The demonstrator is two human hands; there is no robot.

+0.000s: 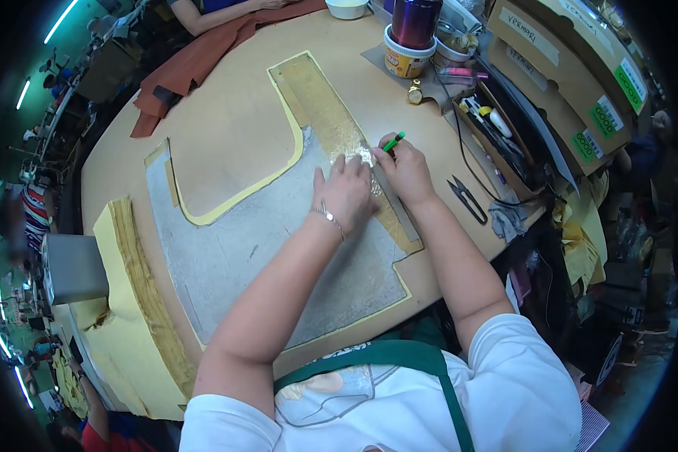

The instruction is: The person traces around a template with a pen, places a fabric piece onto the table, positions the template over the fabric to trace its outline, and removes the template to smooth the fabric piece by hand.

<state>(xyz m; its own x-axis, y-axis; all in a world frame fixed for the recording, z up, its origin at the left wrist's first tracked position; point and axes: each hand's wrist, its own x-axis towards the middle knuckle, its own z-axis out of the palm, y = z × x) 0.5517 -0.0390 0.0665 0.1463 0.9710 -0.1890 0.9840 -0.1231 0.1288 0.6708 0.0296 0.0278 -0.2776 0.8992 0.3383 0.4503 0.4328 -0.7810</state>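
A large grey template (pixel 264 248) with tan tape-covered strips lies on a yellow sheet (pixel 226 215), whose edge shows around it. My left hand (pixel 344 194) lies on the template's tan strip, fingers stretched out and a bracelet at the wrist. In my right hand (pixel 408 172) is a green pen (pixel 394 141), gripped near the template's right edge. A narrow grey strip like a ruler (pixel 397 207) runs along that edge beside my right hand. Where the pen's tip touches is hidden by my fingers.
Black thread snips (pixel 468 201) lie right of my right forearm, beside a box of pens (pixel 497 124). Tubs (pixel 408 56) and cartons (pixel 565 68) stand at the back right. Folded yellow material (pixel 139 301) is at the left. Across the table, another person's arm (pixel 218 16) rests by brown material (pixel 196 64).
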